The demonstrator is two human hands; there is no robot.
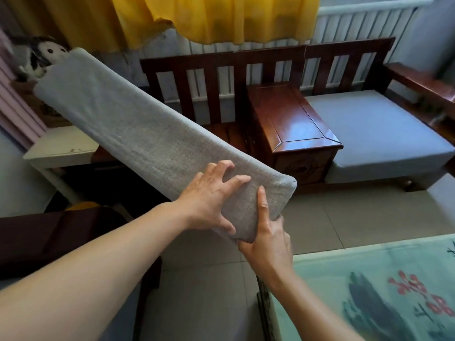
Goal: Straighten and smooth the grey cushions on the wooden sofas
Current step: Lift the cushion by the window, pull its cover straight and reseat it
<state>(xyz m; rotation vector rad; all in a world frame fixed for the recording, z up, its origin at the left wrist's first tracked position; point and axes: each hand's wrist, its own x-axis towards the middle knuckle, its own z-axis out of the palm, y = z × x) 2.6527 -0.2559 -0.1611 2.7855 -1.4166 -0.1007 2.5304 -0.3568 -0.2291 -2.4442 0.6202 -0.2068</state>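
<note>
Grey fabric fills the head view: a long cushion (138, 124) is lifted in the air, tilted up to the left above the wooden sofa (246, 77). The left hand (209, 200) claws its near end from above, fingers spread and bent into the cloth. The right hand (267, 238) grips the corner from below, thumb up the side. Another grey cushion (374, 129) lies flat on the right seat, beside a glossy wooden box (290, 119).

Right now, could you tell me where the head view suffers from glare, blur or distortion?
Head view: glare on the glossy wooden box; motion blur on the armrest at far right; wide-angle bending at the edges; cushion and both hands, left, right, sharp.
</note>
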